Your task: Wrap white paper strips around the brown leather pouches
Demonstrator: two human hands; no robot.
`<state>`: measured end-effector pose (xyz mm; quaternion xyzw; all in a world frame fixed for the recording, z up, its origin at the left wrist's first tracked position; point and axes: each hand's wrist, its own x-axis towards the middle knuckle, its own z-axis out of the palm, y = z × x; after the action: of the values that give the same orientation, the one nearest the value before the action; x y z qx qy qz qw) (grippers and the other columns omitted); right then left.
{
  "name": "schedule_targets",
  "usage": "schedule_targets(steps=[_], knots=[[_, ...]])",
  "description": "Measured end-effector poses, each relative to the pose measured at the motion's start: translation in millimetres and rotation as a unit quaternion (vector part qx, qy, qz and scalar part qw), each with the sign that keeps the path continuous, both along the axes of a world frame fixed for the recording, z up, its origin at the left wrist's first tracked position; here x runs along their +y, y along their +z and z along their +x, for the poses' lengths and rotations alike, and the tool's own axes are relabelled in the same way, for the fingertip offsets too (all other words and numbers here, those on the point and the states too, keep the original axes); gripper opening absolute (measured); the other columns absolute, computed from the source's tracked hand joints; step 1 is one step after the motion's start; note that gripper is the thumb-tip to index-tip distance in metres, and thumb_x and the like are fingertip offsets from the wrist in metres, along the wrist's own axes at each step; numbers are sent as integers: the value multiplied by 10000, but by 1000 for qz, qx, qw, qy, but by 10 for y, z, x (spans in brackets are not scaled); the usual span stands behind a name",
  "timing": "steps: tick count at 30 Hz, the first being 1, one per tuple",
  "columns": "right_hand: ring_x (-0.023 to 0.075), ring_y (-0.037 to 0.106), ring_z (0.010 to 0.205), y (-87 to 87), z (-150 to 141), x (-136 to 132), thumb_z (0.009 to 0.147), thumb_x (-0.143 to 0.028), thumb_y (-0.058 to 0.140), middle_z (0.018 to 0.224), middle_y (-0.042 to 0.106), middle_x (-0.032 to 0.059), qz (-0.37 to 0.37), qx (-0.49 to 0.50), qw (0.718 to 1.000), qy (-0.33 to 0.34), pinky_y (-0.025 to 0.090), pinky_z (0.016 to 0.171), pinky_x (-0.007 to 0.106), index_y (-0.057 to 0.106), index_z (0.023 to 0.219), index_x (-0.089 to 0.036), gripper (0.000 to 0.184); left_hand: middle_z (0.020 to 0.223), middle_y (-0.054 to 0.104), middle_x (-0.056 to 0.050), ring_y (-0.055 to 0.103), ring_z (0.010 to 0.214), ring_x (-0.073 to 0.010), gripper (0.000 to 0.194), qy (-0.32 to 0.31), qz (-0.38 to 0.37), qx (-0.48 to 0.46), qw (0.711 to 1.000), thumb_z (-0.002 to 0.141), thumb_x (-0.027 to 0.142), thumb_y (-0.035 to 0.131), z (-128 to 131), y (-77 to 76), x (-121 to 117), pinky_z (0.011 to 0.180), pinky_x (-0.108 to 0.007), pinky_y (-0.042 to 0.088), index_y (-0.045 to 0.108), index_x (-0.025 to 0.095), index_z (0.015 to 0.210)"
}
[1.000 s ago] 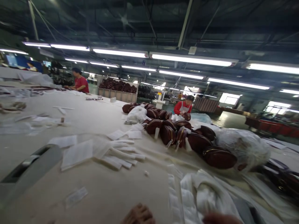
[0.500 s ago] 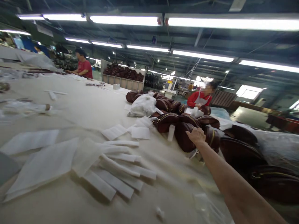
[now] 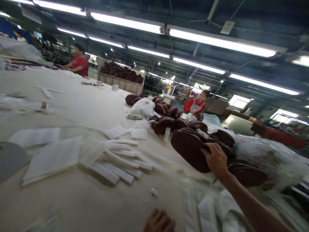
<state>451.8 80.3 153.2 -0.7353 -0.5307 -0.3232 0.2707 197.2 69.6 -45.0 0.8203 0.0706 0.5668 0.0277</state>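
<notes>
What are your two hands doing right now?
Left hand: fingers curled, low over the table; can't tell if it's closed.
Right hand: closed on a dark red bag.

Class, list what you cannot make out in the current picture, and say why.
All in the head view:
Left hand: its wrist, cut off by the bottom edge.
Brown bag in the right hand: its far side, turned away.
Plastic-wrapped bundle: its contents, obscured by wrinkled, shiny film.
Heaped bags in the far bin: their number, too small and overlapping.
</notes>
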Motion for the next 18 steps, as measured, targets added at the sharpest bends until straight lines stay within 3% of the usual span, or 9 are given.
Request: schedule_targets(steps=[3, 5, 7, 10, 12, 15, 18], knots=[[206, 563, 767, 46, -620, -868, 891, -292, 493, 811, 601, 68, 34, -83, 992, 93, 459, 743, 340, 558, 897, -217, 99, 804, 627, -75, 569, 773, -183, 170, 9, -83, -19, 996, 898, 181, 434, -315, 626, -209, 689, -311, 468, 566, 146, 999], [208, 562, 747, -17, -1058, -1334, 897, -248, 495, 816, 597, 69, 32, -81, 990, 110, 459, 715, 347, 547, 950, -234, 75, 839, 621, -63, 568, 785, -166, 181, -5, -172, -52, 984, 888, 152, 457, -552, 998, -412, 716, -293, 475, 544, 173, 1046], [222, 570, 749, -182, -1484, -1656, 887, -203, 505, 825, 603, 70, 31, -55, 991, 116, 463, 703, 366, 543, 997, -252, 127, 827, 609, -41, 567, 739, -141, 160, -46, -315, -46, 947, 921, 200, 420, -750, 1256, -642, 658, -250, 473, 527, 192, 1040], [237, 586, 766, -548, -2138, -1877, 865, -141, 497, 838, 618, 77, 27, 2, 990, 141, 484, 694, 385, 543, 1057, -255, 228, 838, 611, -46, 574, 725, -151, 271, -64, -519, 17, 852, 942, 392, 360, -984, 1404, -901, 628, -255, 472, 495, 173, 1028], [246, 591, 760, -734, -2578, -1911, 868, -136, 457, 836, 621, 98, 32, 41, 986, 160, 502, 659, 389, 539, 1100, -228, 262, 836, 616, -58, 578, 737, -177, 349, -12, -578, 63, 813, 891, 482, 423, -1129, 1404, -944, 656, -288, 470, 490, 154, 991], [246, 593, 748, -731, -3038, -1915, 874, -151, 431, 856, 628, 126, 11, 96, 967, 238, 525, 609, 375, 524, 1157, -171, 298, 808, 619, -51, 572, 741, -185, 275, 75, -573, 130, 806, 845, 422, 483, -1329, 1411, -826, 687, -299, 456, 517, 154, 901], [188, 605, 798, -482, -3009, -1895, 868, -105, 424, 927, 636, 91, -60, 152, 904, 395, 546, 678, 302, 533, 1147, -186, 310, 841, 637, -55, 581, 778, -181, 210, 51, -499, 215, 838, 837, 297, 462, -1434, 1509, -638, 728, -293, 456, 561, 139, 935]])
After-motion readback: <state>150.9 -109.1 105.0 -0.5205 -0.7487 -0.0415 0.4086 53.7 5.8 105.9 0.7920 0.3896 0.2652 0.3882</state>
